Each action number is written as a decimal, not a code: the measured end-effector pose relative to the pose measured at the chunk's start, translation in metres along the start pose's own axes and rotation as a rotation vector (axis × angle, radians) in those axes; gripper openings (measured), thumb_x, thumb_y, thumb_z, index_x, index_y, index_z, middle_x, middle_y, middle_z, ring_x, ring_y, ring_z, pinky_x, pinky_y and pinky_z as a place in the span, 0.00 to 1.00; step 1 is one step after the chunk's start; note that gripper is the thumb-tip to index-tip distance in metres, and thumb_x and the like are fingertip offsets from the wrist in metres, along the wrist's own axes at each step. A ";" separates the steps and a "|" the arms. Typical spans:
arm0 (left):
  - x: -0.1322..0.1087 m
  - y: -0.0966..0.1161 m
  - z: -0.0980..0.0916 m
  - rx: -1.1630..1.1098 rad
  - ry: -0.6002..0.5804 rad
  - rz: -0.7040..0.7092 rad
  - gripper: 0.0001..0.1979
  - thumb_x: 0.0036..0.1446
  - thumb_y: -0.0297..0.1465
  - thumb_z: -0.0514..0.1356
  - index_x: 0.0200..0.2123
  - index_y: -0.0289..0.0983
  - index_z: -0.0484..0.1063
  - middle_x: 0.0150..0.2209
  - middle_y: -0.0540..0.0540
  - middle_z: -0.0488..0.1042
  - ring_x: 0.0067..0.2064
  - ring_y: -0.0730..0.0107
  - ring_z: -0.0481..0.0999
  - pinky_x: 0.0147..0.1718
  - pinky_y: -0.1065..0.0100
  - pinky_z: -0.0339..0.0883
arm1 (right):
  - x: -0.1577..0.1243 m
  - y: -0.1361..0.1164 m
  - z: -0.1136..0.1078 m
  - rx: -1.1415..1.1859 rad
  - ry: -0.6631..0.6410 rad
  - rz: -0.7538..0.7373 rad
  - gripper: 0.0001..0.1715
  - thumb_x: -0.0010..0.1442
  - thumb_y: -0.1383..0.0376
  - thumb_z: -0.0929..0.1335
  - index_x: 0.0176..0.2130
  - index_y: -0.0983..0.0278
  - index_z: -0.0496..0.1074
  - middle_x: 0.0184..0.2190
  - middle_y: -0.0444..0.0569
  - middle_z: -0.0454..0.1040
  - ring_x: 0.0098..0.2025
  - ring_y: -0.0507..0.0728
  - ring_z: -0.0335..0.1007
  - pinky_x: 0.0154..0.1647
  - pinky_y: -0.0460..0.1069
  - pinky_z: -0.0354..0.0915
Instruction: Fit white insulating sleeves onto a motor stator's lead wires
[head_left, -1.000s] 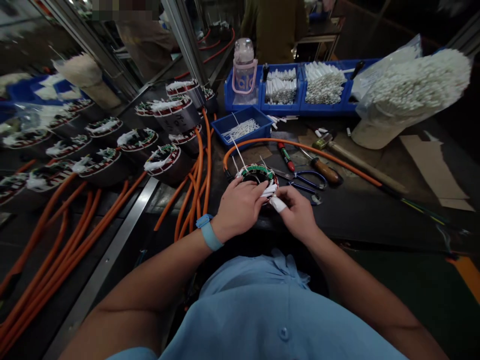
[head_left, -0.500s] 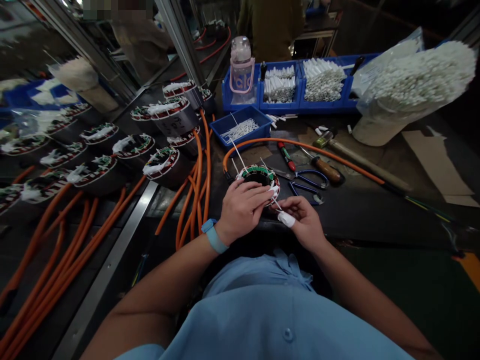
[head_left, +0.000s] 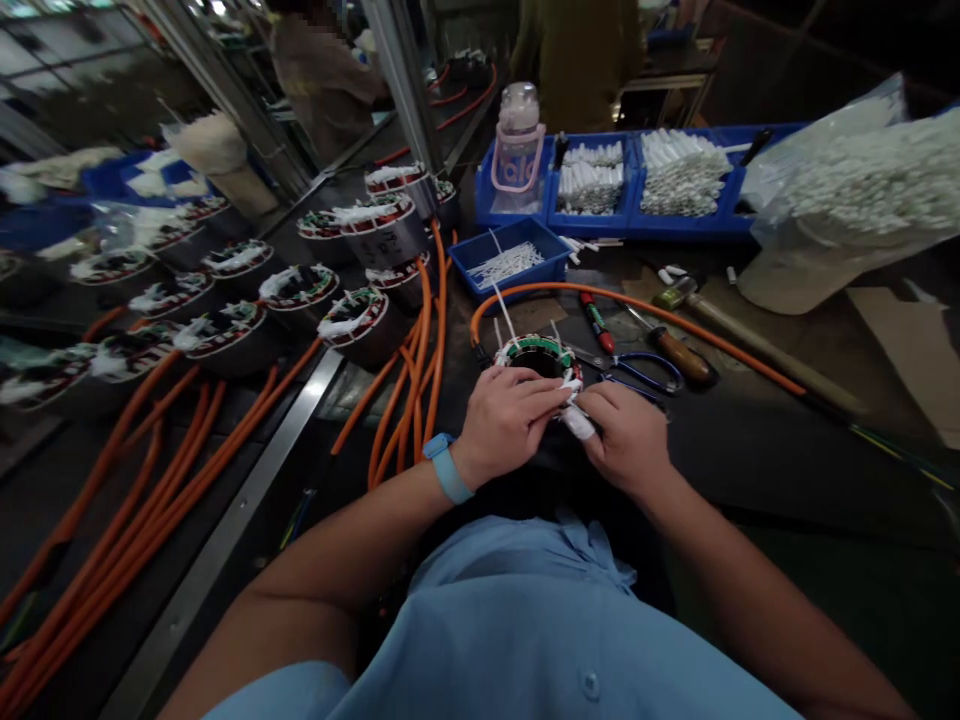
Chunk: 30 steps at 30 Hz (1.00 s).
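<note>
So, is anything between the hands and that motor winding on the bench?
Nothing visible. The left hand and right hand both already rest on the near edge of the motor winding. The scissors lie apart, just to its right.

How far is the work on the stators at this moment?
Looks done: about a dozen wound stators with orange cables stand in rows at the left. In hand: the left hand and right hand meet on one stator, where white ties stick up. Left: I cannot tell; white sleeves fill the blue bins.
</note>
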<state>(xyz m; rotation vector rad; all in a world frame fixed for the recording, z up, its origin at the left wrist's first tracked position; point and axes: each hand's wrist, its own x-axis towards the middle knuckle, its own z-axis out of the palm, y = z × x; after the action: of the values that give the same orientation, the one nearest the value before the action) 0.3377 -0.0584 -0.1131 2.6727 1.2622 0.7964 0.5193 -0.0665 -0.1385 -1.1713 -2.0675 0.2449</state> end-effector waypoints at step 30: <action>0.016 -0.036 -0.013 -0.046 -0.279 0.050 0.16 0.59 0.42 0.51 0.35 0.38 0.74 0.32 0.47 0.76 0.39 0.63 0.69 0.51 0.51 0.45 | 0.098 0.019 0.001 -0.443 -0.577 -0.424 0.08 0.56 0.68 0.64 0.27 0.64 0.71 0.27 0.50 0.70 0.35 0.58 0.58 0.31 0.51 0.46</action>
<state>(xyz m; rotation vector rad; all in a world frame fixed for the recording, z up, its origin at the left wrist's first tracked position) 0.3144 -0.0245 -0.1057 2.6710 1.0998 0.4296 0.5001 0.0233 -0.0990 -0.9324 -2.9323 -0.1051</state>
